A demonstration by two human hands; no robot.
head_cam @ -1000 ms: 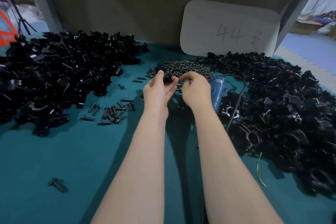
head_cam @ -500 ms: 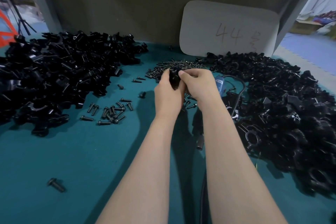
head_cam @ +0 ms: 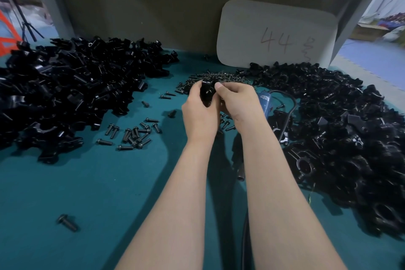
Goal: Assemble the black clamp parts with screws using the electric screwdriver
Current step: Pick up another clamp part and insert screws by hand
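Teal bench [head_cam: 87, 182]: left hand [head_cam: 200, 114] and right hand [head_cam: 237, 105] both pinch one black clamp part [head_cam: 207, 93], long axis pointing away, far end toward screw pile [head_cam: 219, 77].

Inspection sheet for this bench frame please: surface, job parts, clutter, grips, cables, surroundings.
Surface: teal mat over the bench.
Job's things: left pile and right pile of black clamp parts; screw pile centre back; blue electric screwdriver lying by the right wrist.
Clutter: loose screws scattered left of the hands; one stray screw near the front.
Grips: left grip and right grip together hold one clamp part, fingers curled round it.
Cables: black cable loops from the screwdriver along the right pile.
Surroundings: white board marked 44 against the back wall; tripod far left.
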